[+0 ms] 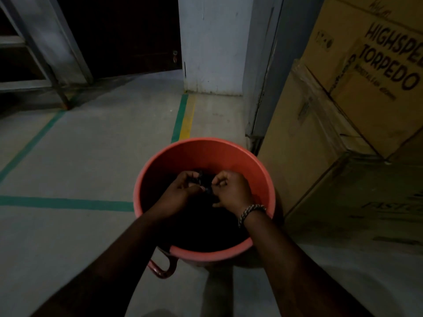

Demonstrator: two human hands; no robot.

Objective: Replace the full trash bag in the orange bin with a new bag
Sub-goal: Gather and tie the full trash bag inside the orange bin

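Note:
The orange bin (201,152) stands on the floor in the middle of the view, with a handle at its near left side. A black trash bag (206,234) fills its inside, dark and hard to make out. Both my hands reach down into the bin. My left hand (180,187) and my right hand (231,191) sit close together, each with fingers curled, pinching the gathered top of the black bag between them. A braided band circles my right wrist.
Stacked cardboard boxes (343,124) stand tight against the bin's right side. A white pillar (212,53) and a grey door frame (263,88) rise behind. Green and yellow floor lines (183,117) run across the concrete floor (91,156) to the left. A metal frame (45,72) stands far left.

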